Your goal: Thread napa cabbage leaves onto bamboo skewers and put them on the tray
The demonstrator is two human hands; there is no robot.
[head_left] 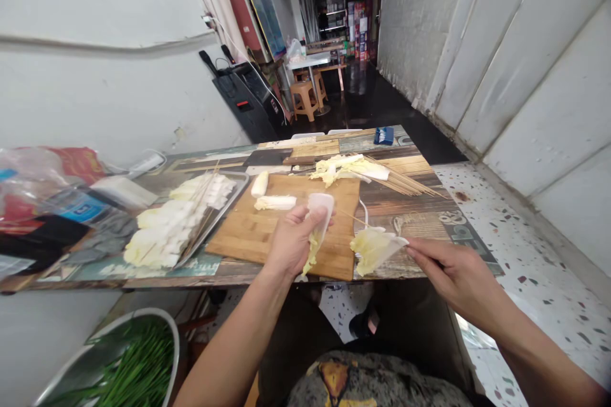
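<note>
My left hand (291,238) is closed on a piece of napa cabbage leaf (321,203), held up over the wooden cutting board (238,238). My right hand (442,267) pinches a bamboo skewer (351,217) at the end where a yellow-white cabbage leaf (375,251) is threaded on it. The skewer's thin tip points left toward the leaf in my left hand; I cannot tell whether they touch. Two cut cabbage pieces (275,203) lie on the board. Behind it is a pile of cabbage leaves (329,170) beside loose bamboo skewers (405,179).
Left of the board, a metal tray (233,194) holds skewered cabbage (167,229). A cleaver (267,158) lies behind the board, with a small blue box (384,135) at the far edge. A water bottle (88,203) is at left. Below, a metal bowl (174,331) contains green chives (138,362).
</note>
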